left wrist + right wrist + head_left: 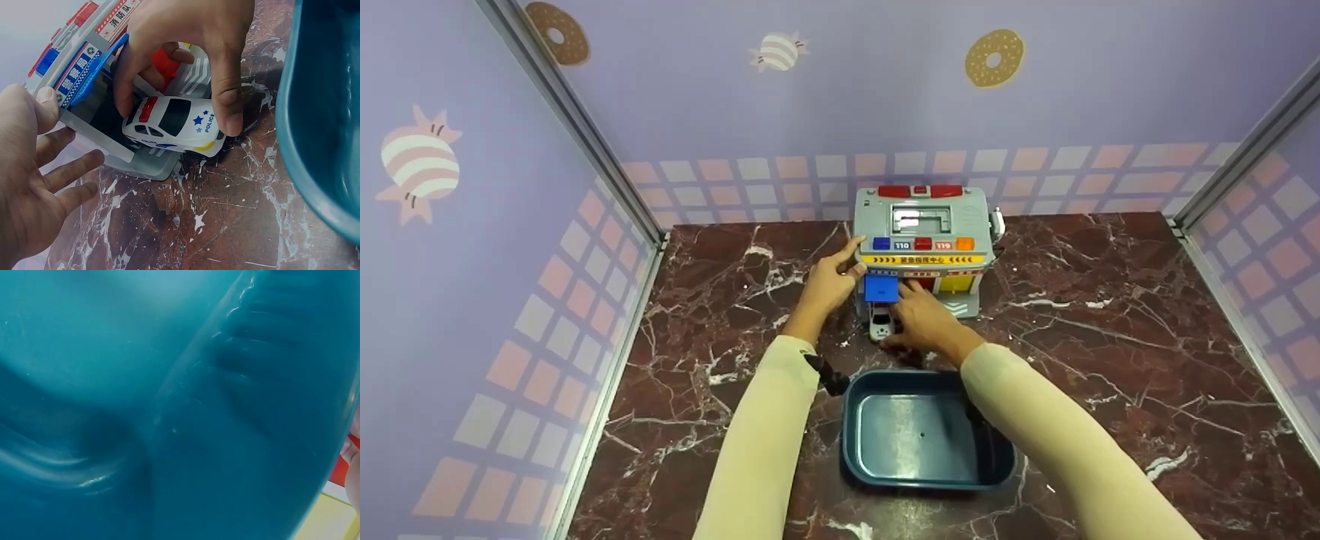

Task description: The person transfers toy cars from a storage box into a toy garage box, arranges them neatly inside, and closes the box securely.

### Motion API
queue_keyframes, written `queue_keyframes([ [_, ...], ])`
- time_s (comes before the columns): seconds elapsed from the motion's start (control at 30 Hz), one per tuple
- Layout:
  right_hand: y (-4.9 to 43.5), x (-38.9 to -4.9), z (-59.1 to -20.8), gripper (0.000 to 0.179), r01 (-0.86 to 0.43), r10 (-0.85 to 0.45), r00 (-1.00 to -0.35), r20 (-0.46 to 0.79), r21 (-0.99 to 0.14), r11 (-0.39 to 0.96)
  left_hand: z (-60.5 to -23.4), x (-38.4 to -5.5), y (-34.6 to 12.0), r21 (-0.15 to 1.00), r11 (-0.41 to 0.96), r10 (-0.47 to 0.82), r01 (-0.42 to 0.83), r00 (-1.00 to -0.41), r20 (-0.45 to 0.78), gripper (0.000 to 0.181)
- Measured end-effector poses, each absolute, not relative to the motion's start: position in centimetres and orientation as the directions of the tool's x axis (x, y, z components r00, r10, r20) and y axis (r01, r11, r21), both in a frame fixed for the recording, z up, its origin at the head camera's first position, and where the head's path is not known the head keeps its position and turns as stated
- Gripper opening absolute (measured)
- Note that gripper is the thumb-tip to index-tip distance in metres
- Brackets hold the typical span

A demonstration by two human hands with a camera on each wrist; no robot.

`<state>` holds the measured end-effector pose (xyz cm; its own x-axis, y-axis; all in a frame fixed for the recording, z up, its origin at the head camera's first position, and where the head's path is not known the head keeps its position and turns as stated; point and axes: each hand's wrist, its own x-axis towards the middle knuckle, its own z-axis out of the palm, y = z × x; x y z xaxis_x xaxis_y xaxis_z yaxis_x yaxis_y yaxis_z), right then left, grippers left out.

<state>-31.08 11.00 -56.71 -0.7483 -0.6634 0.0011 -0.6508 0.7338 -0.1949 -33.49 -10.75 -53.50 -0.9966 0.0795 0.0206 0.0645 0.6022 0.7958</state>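
Observation:
A white toy police car [174, 121] with a red roof light sits partly in the left doorway of a grey toy emergency station [922, 225]. My right hand [928, 319] pinches the car lengthwise, thumb at its front and fingers near its rear. Above the car, the blue door flap [881, 288] is swung up. At the station's left front edge is my left hand [829, 285], its thumb touching the edge by the blue sign and its other fingers spread. The right wrist view shows only a sliver of fingers [353, 475] at its right edge.
A teal plastic tub [919, 442] stands in front of the station, under the right forearm, and fills most of the right wrist view. The marbled red-brown tabletop [1110, 375] is bounded by patterned lilac panels [877, 97]. The station stands near the back panel.

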Motion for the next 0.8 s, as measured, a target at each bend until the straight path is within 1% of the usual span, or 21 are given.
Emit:
queue_keyframes([
  [0.1, 10.88, -31.10, -56.69, 0.084, -0.630, -0.647, -0.762, -0.025, -0.204, 0.749, -53.57, -33.55, -10.74, 0.795, 0.604, 0.077, 0.064, -0.997, 0.023, 0.055],
  [0.3, 10.72, -31.09, -56.90, 0.081, -0.593, -0.614, -0.786, -0.065, -0.200, 0.780, -53.65, -33.49, -10.75, 0.794, 0.606, 0.070, 0.056, -0.997, 0.017, 0.056],
  [0.53, 10.58, -31.04, -57.01, 0.079, -0.551, -0.569, -0.816, -0.100, -0.163, 0.819, -53.71, -33.44, -10.75, 0.795, 0.603, 0.070, 0.062, -0.997, 0.025, 0.056],
  [0.67, 10.54, -31.08, -57.10, 0.077, -0.547, -0.563, -0.821, -0.094, -0.147, 0.824, -53.71, -33.39, -10.75, 0.795, 0.604, 0.065, 0.060, -0.998, 0.026, 0.056],
  [0.8, 10.66, -31.04, -57.16, 0.081, -0.549, -0.564, -0.821, -0.095, -0.144, 0.823, -53.75, -33.39, -10.75, 0.801, 0.595, 0.070, 0.070, -0.997, 0.035, 0.056],
])
